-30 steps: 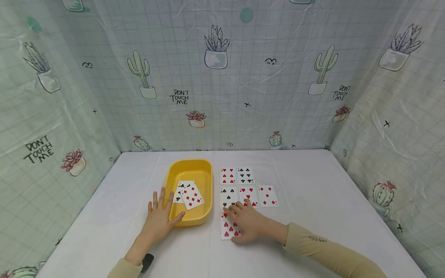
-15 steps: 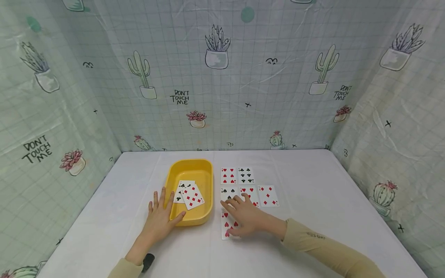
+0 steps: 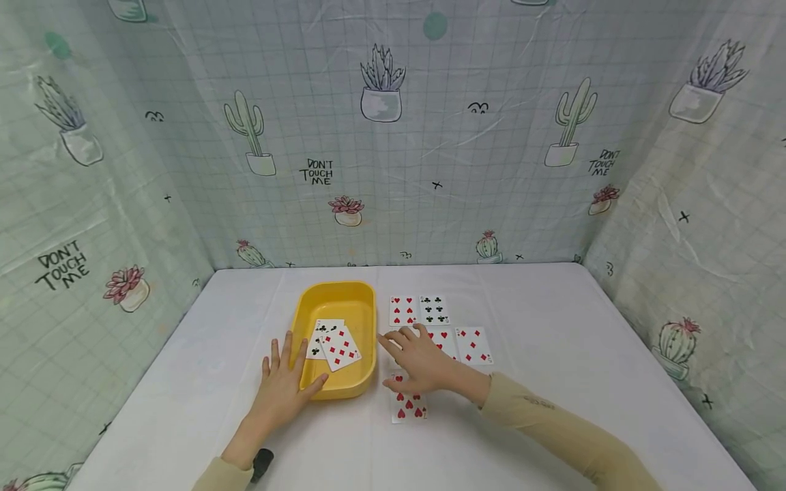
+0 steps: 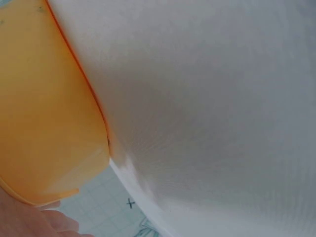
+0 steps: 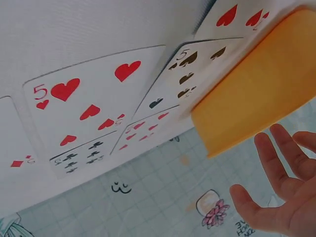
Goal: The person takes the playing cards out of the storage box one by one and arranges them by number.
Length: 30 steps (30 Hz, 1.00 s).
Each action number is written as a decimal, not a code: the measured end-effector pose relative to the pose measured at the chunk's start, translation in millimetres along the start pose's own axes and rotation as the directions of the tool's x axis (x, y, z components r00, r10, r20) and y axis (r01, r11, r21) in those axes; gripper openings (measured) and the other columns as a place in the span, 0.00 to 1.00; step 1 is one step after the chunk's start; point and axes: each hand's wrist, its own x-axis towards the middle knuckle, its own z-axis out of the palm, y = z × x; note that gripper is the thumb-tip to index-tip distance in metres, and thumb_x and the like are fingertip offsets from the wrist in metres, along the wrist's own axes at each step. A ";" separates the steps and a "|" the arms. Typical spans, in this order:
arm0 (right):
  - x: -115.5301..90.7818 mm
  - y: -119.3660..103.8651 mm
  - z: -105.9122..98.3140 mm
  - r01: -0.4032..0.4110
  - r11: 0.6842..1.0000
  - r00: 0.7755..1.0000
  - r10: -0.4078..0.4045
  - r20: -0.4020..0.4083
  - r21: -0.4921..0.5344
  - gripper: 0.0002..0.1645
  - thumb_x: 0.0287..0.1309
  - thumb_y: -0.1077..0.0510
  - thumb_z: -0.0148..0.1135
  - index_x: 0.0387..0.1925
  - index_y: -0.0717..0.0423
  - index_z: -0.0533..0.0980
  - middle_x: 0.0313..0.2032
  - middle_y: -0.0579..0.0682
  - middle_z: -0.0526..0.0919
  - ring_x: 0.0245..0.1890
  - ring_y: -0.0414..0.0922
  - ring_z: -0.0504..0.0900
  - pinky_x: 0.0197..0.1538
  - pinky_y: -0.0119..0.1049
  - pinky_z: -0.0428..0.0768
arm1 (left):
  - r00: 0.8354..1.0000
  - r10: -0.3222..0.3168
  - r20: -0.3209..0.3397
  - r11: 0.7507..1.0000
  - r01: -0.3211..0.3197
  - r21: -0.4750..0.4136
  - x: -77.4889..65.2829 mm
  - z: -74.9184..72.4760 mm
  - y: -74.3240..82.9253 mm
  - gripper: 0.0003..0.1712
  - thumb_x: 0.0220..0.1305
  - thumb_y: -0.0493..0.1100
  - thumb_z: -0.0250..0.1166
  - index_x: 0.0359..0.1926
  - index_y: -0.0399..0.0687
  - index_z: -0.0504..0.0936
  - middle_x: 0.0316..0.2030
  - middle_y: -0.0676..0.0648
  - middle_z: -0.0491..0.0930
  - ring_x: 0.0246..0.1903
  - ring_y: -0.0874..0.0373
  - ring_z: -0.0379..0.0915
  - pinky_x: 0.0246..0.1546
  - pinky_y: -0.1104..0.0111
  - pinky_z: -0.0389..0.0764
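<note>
My left hand (image 3: 281, 385) rests with spread fingers on the near left rim of a yellow tray (image 3: 366, 300). Inside the tray lie a club card (image 3: 314, 350) and a diamond card (image 3: 340, 349) that overlaps it. My right hand (image 3: 420, 358) is raised over the laid-out cards, fingers spread and holding nothing, its fingertips near the tray's right side. Under it, a heart card (image 3: 410, 411) shows its lower part. The five of spades (image 5: 186, 76) is hidden by the hand in the head view but visible in the right wrist view, beside the five of hearts (image 5: 89, 98).
On the white table (image 3: 540, 320), the six of hearts (image 3: 402, 311) and six of clubs (image 3: 434, 311) form the back row. A five of diamonds (image 3: 473, 346) ends the middle row at the right. A black object (image 3: 262, 464) sits by the left wrist. Printed cloth (image 3: 430, 225) encloses the back and sides.
My right hand has lifted off the heart card in the front row and moved back and left toward the tray. My left hand and the cards have stayed in place.
</note>
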 end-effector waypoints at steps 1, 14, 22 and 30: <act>2.8 0.0 -0.9 0.000 1.000 1.000 0.000 -0.005 0.003 0.45 0.52 0.33 0.48 0.66 0.51 0.54 0.57 0.47 0.67 0.55 0.46 0.65 0.58 0.56 0.60 | 1.000 0.000 0.000 1.000 0.000 0.001 0.1 0.0 -0.2 0.49 0.55 0.69 0.49 0.67 0.40 0.52 0.68 0.34 0.38 0.65 0.29 0.32 0.57 0.35 0.44; 39.4 -2.7 -8.5 -0.019 0.999 1.000 0.019 -0.011 -0.030 0.42 0.52 0.32 0.46 0.64 0.49 0.58 0.57 0.46 0.67 0.55 0.45 0.65 0.59 0.52 0.61 | 1.000 0.007 -0.005 1.000 -0.007 0.002 -1.1 -0.9 0.5 0.48 0.55 0.68 0.50 0.66 0.40 0.53 0.68 0.34 0.38 0.64 0.28 0.33 0.56 0.34 0.45; 62.5 -6.7 -6.3 -0.037 0.999 0.999 0.037 -0.013 -0.022 0.39 0.52 0.35 0.49 0.62 0.50 0.62 0.56 0.48 0.69 0.56 0.46 0.64 0.58 0.54 0.61 | 1.000 0.012 -0.009 1.000 -0.012 0.001 -0.8 -0.4 -0.4 0.48 0.55 0.68 0.50 0.66 0.40 0.53 0.68 0.34 0.39 0.64 0.28 0.33 0.56 0.34 0.45; 79.7 -10.5 -0.7 -0.057 0.998 0.997 0.058 0.055 -0.012 0.40 0.51 0.35 0.51 0.62 0.49 0.61 0.58 0.48 0.67 0.59 0.47 0.62 0.59 0.56 0.59 | 1.000 0.024 -0.019 1.000 -0.024 0.012 0.9 -0.3 -1.4 0.48 0.55 0.68 0.50 0.66 0.40 0.53 0.68 0.33 0.40 0.64 0.28 0.34 0.55 0.33 0.46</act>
